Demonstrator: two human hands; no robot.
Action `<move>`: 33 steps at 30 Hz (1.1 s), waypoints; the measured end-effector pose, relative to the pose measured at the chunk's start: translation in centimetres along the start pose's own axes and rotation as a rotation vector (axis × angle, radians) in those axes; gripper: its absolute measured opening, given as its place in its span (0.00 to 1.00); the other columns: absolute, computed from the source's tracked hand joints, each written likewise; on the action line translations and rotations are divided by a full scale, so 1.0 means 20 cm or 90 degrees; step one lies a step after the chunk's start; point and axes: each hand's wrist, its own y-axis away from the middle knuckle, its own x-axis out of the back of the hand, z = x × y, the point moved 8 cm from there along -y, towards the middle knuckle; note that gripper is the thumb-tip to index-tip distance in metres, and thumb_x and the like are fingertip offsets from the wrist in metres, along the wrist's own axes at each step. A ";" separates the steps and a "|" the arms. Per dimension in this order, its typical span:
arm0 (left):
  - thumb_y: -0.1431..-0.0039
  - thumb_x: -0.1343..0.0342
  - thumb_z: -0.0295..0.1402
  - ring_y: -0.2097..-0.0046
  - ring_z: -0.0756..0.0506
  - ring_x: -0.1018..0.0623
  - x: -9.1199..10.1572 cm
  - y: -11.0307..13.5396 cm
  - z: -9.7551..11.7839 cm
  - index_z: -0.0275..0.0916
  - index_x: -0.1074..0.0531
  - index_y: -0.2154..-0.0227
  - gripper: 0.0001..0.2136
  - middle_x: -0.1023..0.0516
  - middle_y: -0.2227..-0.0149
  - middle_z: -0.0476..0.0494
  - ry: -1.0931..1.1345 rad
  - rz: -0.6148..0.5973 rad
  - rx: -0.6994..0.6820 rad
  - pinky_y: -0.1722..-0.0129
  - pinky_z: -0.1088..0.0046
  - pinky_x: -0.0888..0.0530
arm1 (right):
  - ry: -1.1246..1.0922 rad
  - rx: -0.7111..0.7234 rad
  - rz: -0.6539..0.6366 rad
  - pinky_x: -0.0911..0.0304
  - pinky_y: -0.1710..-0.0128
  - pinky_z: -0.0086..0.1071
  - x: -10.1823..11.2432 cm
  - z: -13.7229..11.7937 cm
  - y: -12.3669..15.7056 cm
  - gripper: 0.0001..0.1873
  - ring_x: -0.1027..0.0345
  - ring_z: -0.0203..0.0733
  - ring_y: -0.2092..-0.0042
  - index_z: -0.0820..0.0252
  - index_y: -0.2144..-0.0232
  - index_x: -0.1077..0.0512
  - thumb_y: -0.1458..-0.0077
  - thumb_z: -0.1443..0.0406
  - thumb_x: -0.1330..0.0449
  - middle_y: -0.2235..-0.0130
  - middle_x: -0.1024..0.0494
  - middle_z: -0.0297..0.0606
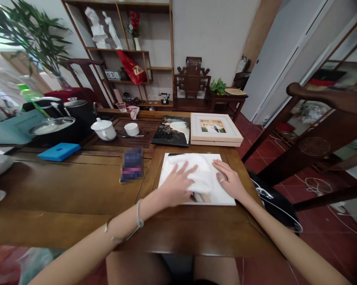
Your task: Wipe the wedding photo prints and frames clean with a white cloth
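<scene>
A white picture panel (223, 194) lies flat on the wooden table in front of me, with part of a dark and pinkish picture showing near its lower edge. On it rests a white cloth (202, 174), slightly crumpled. My left hand (180, 184) is spread over the left part of the cloth, palm down, fingers apart. My right hand (228, 180), wearing a ring, lies on the right side of the panel with its fingers stretched out. Most of the panel's picture is hidden by the cloth and the left hand.
Behind the panel are a dark photo panel (172, 131) and a light wooden picture frame (215, 140). A phone (131, 164), a blue box (59, 152), a white lidded bowl (103, 129) and a small white cup (131, 129) stand leftward. A wooden chair (315, 130) is at right.
</scene>
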 end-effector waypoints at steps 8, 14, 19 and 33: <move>0.40 0.50 0.35 0.34 0.25 0.45 0.03 -0.23 -0.09 0.35 0.24 0.52 0.17 0.43 0.33 0.40 -0.064 0.059 0.048 0.40 0.40 0.41 | 0.009 0.018 0.008 0.45 0.38 0.54 0.01 0.00 0.00 0.23 0.38 0.52 0.39 0.57 0.47 0.26 0.44 0.67 0.47 0.43 0.28 0.45; 0.41 0.47 0.38 0.35 0.22 0.42 -0.04 0.12 0.35 0.39 0.21 0.56 0.15 0.45 0.32 0.37 -0.103 0.030 -0.004 0.42 0.40 0.39 | 0.010 0.019 0.005 0.45 0.38 0.55 0.00 -0.01 0.00 0.22 0.39 0.52 0.39 0.58 0.47 0.27 0.43 0.65 0.46 0.42 0.28 0.46; 0.41 0.46 0.40 0.37 0.19 0.40 -0.07 0.16 0.48 0.40 0.21 0.55 0.16 0.44 0.33 0.36 -0.131 0.078 0.034 0.44 0.38 0.36 | 0.003 0.017 -0.005 0.46 0.37 0.54 0.00 -0.01 0.00 0.22 0.40 0.51 0.38 0.57 0.46 0.27 0.41 0.63 0.46 0.42 0.29 0.45; 0.41 0.45 0.37 0.40 0.17 0.36 -0.11 0.06 0.53 0.38 0.21 0.55 0.15 0.42 0.34 0.31 -0.192 0.070 0.056 0.49 0.35 0.31 | -0.021 0.021 -0.010 0.46 0.37 0.53 0.01 0.01 0.00 0.20 0.40 0.51 0.38 0.55 0.47 0.27 0.40 0.61 0.46 0.42 0.28 0.44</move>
